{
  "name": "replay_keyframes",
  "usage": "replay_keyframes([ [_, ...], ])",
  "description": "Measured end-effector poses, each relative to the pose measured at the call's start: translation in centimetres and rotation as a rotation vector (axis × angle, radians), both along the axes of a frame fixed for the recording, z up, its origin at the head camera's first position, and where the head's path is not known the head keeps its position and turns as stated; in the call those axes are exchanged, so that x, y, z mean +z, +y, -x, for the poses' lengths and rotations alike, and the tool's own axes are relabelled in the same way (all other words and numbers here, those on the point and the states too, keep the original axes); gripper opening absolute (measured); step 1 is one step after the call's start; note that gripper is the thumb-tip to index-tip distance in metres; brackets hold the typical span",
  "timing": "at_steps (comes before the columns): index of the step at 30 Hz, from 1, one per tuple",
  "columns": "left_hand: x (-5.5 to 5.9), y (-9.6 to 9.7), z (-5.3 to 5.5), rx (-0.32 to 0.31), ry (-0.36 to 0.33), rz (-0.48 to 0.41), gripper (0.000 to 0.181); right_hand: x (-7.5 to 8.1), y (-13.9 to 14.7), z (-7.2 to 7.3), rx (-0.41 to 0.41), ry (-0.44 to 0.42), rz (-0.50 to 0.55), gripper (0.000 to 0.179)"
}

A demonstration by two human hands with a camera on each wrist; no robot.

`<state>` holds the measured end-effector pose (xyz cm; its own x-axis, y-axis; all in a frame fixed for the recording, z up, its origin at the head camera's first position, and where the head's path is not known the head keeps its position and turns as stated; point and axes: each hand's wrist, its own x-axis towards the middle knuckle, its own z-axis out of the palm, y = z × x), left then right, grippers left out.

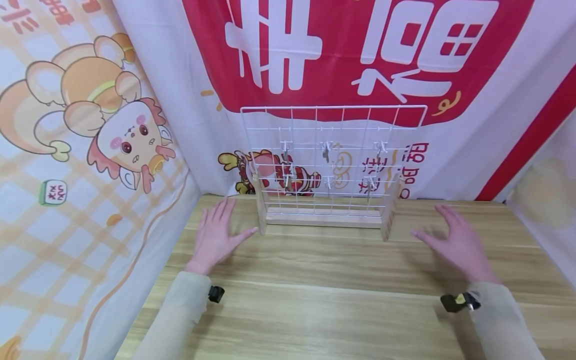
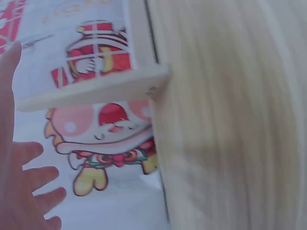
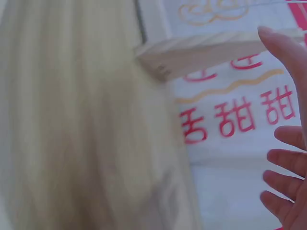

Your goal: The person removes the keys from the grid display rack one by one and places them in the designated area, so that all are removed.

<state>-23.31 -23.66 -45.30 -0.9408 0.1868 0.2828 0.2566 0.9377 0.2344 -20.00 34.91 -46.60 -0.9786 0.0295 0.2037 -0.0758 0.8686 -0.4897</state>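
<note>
A white wire grid rack [image 1: 333,192] stands upright in a wooden base [image 1: 324,219] at the back of the table. Several small hooks or clips hang on its wires, some with small silvery things on them, too small to make out. To the left of the rack is my left hand [image 1: 215,235], thumb spread towards the wooden post [image 2: 96,91] and holding nothing. My right hand [image 1: 463,245] hovers off the rack's right side, farther from it, fingers spread and free of any object. In the right wrist view its thumb overlaps the right post [image 3: 206,52].
The wood-grained table [image 1: 315,310] reaches back to a printed cloth [image 1: 477,165] behind the rack. Another patterned cloth [image 1: 90,210] rises along the left edge. Small black wrist cameras [image 1: 216,294] sit at both cuffs.
</note>
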Motion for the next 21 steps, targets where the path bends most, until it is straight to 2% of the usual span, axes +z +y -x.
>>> replay_keyframes([
  [4, 1.1, 0.8, -0.4, -0.017, 0.002, -0.169, 0.103, 1.7, -1.1, -0.1, -0.032, -0.030, 0.215, 0.099],
  [8, 2.2, 1.9, -1.0, -0.020, -0.012, -0.351, 0.095, 4.0, -2.6, 0.5, -0.071, -0.034, 0.398, 0.092],
  [16, 4.5, 4.0, -1.5, -0.040, -0.008, -0.586, 0.084, 9.5, -6.1, 2.5, -0.121, -0.005, 0.514, 0.083],
  [21, 6.0, 5.6, -1.1, -0.094, 0.060, -0.695, 0.077, 12.5, -7.6, 4.7, -0.108, 0.078, 0.622, 0.073],
])
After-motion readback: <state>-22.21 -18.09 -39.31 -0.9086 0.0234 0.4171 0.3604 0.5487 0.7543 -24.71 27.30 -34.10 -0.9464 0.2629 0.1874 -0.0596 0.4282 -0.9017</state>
